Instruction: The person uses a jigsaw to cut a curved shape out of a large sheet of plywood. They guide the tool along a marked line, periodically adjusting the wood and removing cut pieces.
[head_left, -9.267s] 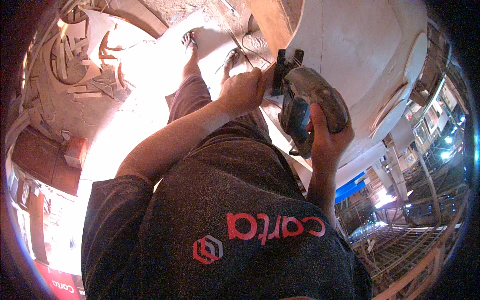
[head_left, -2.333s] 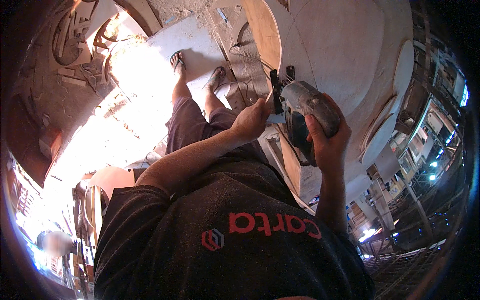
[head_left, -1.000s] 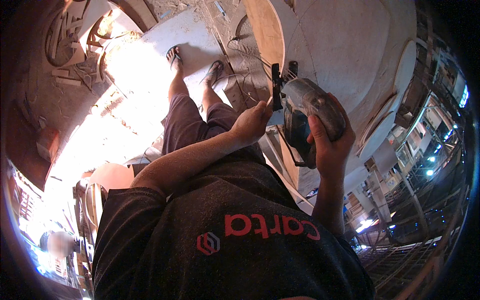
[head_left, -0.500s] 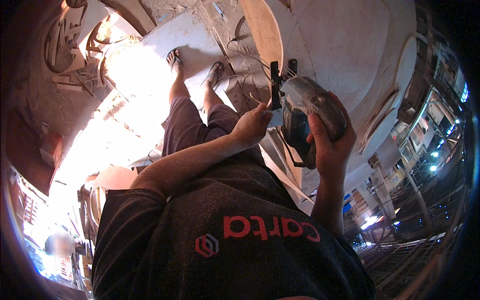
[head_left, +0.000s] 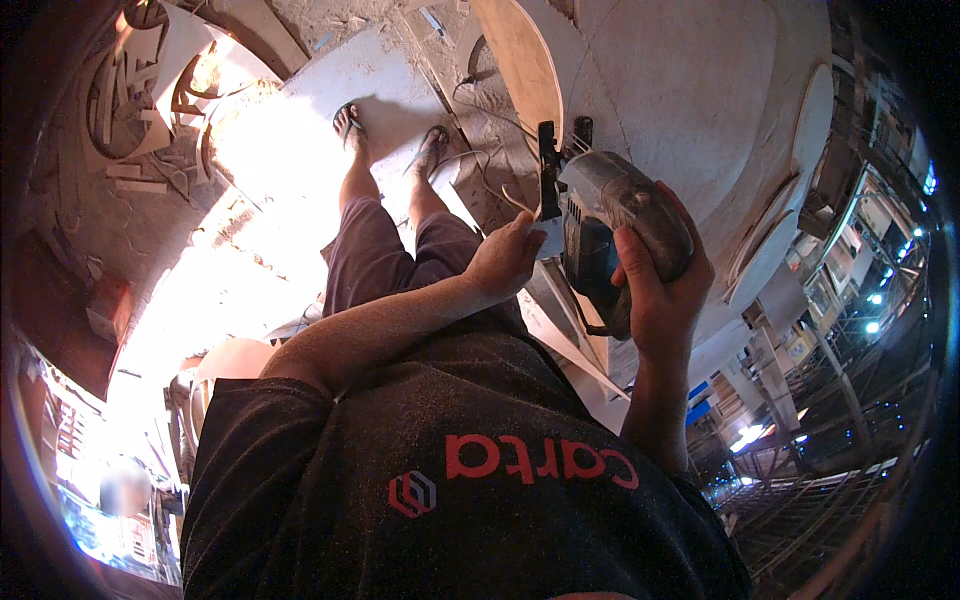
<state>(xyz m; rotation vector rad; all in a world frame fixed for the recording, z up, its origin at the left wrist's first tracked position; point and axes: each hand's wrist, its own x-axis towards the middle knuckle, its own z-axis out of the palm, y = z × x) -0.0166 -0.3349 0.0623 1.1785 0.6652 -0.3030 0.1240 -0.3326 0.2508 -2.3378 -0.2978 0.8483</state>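
My right hand (head_left: 668,285) wraps round the body of a dusty dark jigsaw (head_left: 625,205), holding it tilted with its black base plate (head_left: 548,180) toward my left. Close to that base plate, my left hand (head_left: 505,258) is closed in a pinch on a small pale flat piece (head_left: 549,238). Its kind is not clear, and I cannot tell whether it touches the jigsaw. Thin cord (head_left: 487,180) lies behind my left hand. The fingers of my right hand on the far side of the tool are partly hidden.
A large pale board (head_left: 690,100) spreads to the right, with a curved plywood piece (head_left: 525,50) at its far left. Wood offcuts (head_left: 140,100) lie on the floor at far left, near glaring sunlight. My sandalled feet (head_left: 430,150) stand on a flat panel. A blurred person (head_left: 125,490) is at lower left.
The view has shifted slightly. Both hands and the jigsaw keep nearly the same pose, with my left hand still beside the base plate.
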